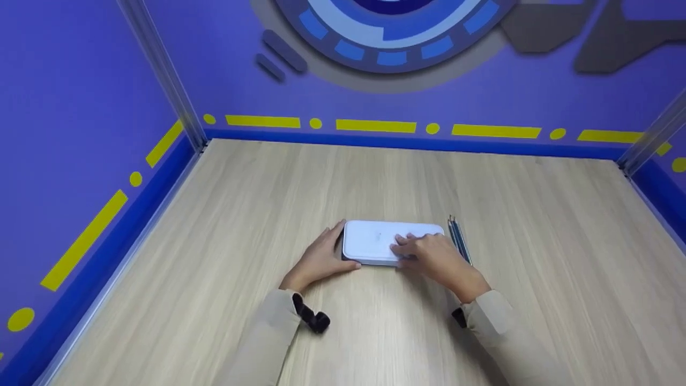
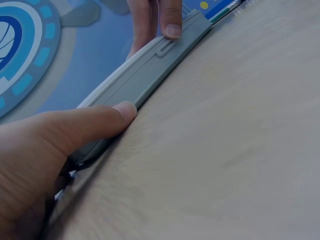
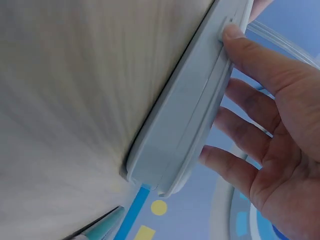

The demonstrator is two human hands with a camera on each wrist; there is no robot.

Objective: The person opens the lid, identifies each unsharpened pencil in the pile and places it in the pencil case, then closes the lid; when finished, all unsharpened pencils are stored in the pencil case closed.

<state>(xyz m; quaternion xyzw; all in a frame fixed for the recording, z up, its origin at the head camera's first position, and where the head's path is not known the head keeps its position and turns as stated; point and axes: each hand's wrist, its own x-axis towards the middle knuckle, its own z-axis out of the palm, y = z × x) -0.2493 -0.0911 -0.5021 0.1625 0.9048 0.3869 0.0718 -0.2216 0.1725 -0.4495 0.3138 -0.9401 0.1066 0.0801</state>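
A flat white case with rounded corners and a lid lies on the wooden table, its long side toward me. My left hand holds its left end, with the thumb along the front side and the fingers round the end. On the right part of the case is my right hand. Its thumb presses at a small clasp on the front side, while its bent fingers rest on the lid. In the right wrist view, the seam between lid and base of the case runs along the side.
Several dark pencils lie together just right of the case, points away from me. Blue printed walls enclose the table at the back and sides. A black strap mount sits on the left wrist.
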